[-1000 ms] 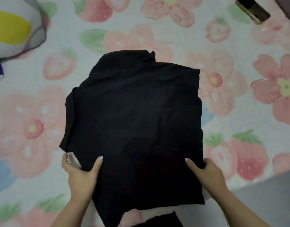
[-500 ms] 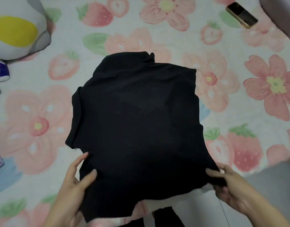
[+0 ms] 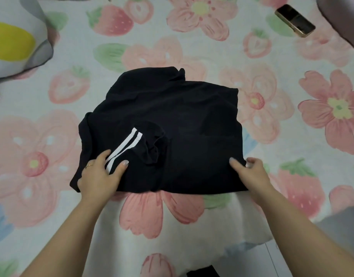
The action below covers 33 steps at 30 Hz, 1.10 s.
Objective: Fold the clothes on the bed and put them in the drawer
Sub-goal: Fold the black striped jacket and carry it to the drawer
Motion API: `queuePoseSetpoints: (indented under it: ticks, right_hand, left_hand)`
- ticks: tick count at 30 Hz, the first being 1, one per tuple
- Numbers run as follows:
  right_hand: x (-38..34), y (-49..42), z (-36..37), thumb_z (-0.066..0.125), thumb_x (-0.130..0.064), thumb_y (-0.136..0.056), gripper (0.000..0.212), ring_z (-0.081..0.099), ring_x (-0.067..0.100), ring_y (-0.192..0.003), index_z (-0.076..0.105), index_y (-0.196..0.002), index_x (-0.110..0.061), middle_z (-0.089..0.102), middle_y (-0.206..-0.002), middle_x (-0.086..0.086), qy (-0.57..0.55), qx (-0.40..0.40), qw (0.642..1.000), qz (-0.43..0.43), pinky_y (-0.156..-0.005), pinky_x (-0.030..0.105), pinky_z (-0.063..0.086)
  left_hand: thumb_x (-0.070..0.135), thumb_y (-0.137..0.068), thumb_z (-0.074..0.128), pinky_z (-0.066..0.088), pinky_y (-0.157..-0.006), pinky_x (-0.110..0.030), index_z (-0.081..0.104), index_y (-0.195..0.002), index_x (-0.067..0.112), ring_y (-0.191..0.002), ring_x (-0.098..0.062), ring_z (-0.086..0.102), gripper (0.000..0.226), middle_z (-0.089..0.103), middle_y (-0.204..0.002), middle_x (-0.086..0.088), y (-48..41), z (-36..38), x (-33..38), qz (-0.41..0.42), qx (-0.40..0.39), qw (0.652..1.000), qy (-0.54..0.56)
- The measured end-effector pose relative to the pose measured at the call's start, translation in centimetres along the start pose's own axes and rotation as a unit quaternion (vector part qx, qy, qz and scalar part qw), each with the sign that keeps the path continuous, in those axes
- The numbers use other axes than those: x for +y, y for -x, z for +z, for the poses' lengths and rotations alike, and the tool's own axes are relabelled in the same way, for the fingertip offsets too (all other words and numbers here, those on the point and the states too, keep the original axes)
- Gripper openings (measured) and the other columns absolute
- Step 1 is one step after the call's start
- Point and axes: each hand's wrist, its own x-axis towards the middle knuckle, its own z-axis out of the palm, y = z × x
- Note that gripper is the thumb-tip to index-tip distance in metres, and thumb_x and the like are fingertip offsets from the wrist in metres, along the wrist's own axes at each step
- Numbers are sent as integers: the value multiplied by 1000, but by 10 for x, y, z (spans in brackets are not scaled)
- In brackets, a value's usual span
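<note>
Pressing flat-fingered left hand (image 3: 100,176) on folded black garment (image 3: 182,120), beside white stripes (image 3: 123,149). Pinching garment's near edge with right hand (image 3: 250,174).

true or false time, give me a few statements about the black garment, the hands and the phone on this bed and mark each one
1. The black garment lies on the floral sheet. True.
2. White stripes show beside the left hand. True.
3. The phone lies on the garment. False: it lies on the sheet, apart from the garment.
4. The right hand is clear of the garment. False: it grips the garment's near right corner.
</note>
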Motion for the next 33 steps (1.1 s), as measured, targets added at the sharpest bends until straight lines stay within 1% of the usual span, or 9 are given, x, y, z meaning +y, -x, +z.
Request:
queuePoseSetpoints:
  ticks: [8, 13, 17, 21, 24, 26, 28, 31, 33]
  right_hand:
    - [16, -6, 6, 51, -29, -92, 18, 57, 34, -86, 48, -89, -12, 55, -78, 3, 111, 95, 981, -132, -82, 44, 43]
    - [11, -14, 1, 57, -22, -86, 15, 54, 35, -95, 52, -96, -10, 60, -93, 11, 105, 97, 983, -117, -81, 42, 44]
    - [-21, -24, 1, 60, -30, -84, 37, 40, 28, -119, 52, -120, -25, 54, -120, 2, 126, 71, 955, -259, -99, 43, 32]
    - [-44, -43, 3, 59, -30, -88, 26, 49, 29, -113, 59, -112, -23, 59, -114, 7, 284, -66, 906, -307, -98, 45, 39]
    - [-50, -51, -2, 59, -25, -88, 7, 55, 22, -91, 59, -89, -18, 63, -92, 1, 231, -69, 917, -317, -81, 32, 42]
    - [-53, -57, -10, 60, -25, -88, 8, 55, 19, -83, 58, -82, -19, 59, -79, -5, 130, -39, 953, -271, -75, 28, 39]
    - [-53, -63, -14, 63, -27, -86, 13, 56, 20, -81, 56, -76, -22, 59, -77, -5, 46, -17, 977, -210, -75, 31, 44]
    - [-51, -65, -8, 67, -25, -83, 14, 59, 18, -78, 56, -78, -19, 63, -90, 3, -104, -30, 986, -128, -66, 29, 49]
    - [-51, -63, -5, 68, -23, -83, 14, 60, 14, -75, 56, -89, -19, 62, -94, 0, -179, -69, 978, -81, -55, 23, 47]
  left_hand:
    - [28, -90, 55, 31, -69, -34, 50, -91, 7, -89, -34, 50, 22, 59, -97, -19, -10, 9, -5, 27, 95, 995, 24]
    - [27, -86, 52, 34, -80, -40, 46, -97, 13, -98, -34, 45, 18, 55, -110, -22, -12, 6, -6, -36, 68, 997, 13]
    - [29, -72, 71, 28, -101, -54, 47, -125, 34, -130, -39, 29, 58, 35, -140, -19, -23, -3, 19, 224, 48, 971, -65]
    - [34, -61, 83, 16, -101, -48, 69, -104, 31, -136, -31, 19, 46, 37, -142, -6, -42, -12, 40, 351, -88, 914, -186]
    - [36, -63, 82, 15, -94, -36, 65, -73, 20, -129, -22, 36, 25, 57, -112, 3, -50, -19, 42, 385, -102, 899, -180]
    - [32, -75, 74, 21, -86, -33, 45, -56, 23, -94, -9, 57, 36, 57, -74, 7, -51, -22, 43, 362, -111, 918, -120]
    - [23, -83, 66, 29, -75, -32, 38, -55, 19, -55, -2, 46, 39, 43, -52, 8, -55, -23, 47, 278, -96, 956, 20]
    - [16, -83, 62, 36, -83, -31, 56, -71, 20, -75, -13, 53, 14, 56, -69, 4, -64, -21, 50, 141, -140, 965, 168]
    - [44, -77, 61, 32, -104, -39, 67, -81, 26, -100, -21, 58, 19, 66, -89, 3, -66, -19, 53, 95, -198, 959, 177]
